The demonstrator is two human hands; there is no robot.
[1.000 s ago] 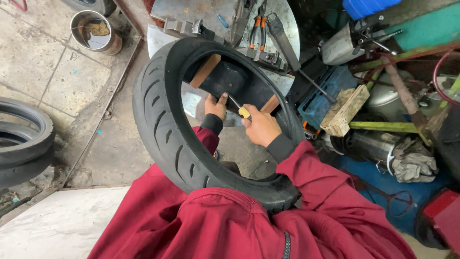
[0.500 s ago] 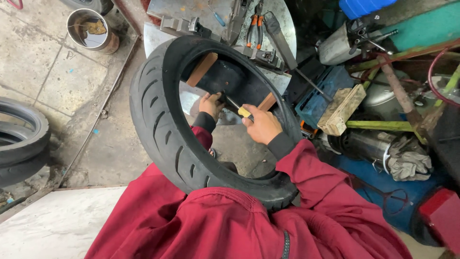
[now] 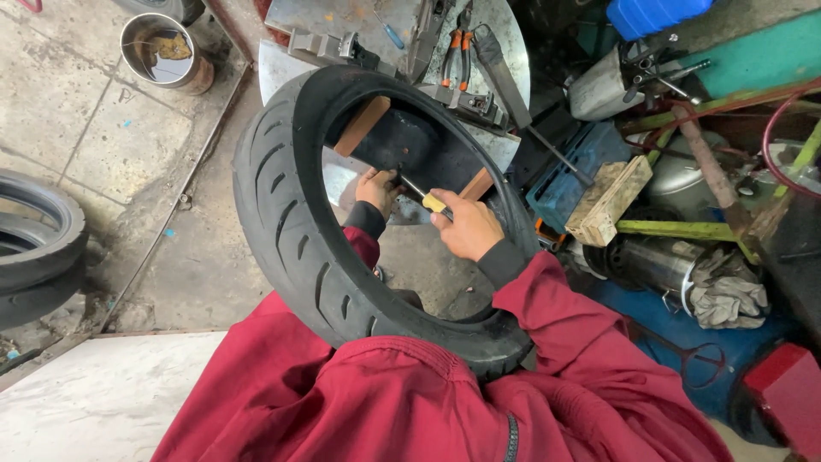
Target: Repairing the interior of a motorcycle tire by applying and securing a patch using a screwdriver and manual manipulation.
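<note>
Concrete workshop floor (image 3: 103, 145) seen from head view, cluttered tools beyond tyre. Black tyre (image 3: 282, 231) held upright against red-sleeved lap, opening spread by two wooden blocks (image 3: 363, 124). Right hand (image 3: 466, 227) placed inside tyre opening, fingers clamped on yellow-handled tool (image 3: 423, 197). Tool's long axis angled up-left from right hand toward tyre's inner wall. Left hand (image 3: 376, 190) set at tool tip, fingers curled together against inner wall; nearer of two to work spot. Metal can (image 3: 162, 51) stood well apart from tyre, upper left.
</note>
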